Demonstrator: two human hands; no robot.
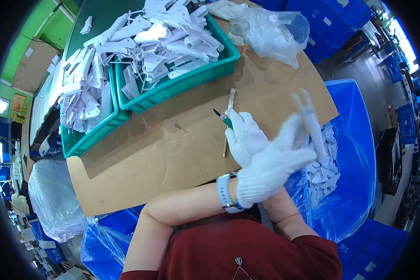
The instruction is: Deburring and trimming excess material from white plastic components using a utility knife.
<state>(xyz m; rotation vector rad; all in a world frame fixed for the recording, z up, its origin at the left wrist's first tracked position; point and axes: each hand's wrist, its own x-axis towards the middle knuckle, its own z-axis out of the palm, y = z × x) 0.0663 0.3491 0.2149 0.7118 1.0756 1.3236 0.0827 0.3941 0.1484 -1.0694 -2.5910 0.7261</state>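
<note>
Teal trays [182, 89] heaped with white parts [184, 32] at 11 o'clock, heap cut off up top; clear bag [280, 35] at 1; lined blue bin [359, 135] at 3, white piece [315, 133] over it; left hand [273, 170] blurred, hides right wrist, cannot tell if gripping piece; right hand [246, 137] closed round knife [227, 122], handle mostly covered

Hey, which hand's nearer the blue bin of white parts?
Left. The left hand is at the left side of the blue bin; the right hand, farther left, holds the knife over the cardboard.
</note>
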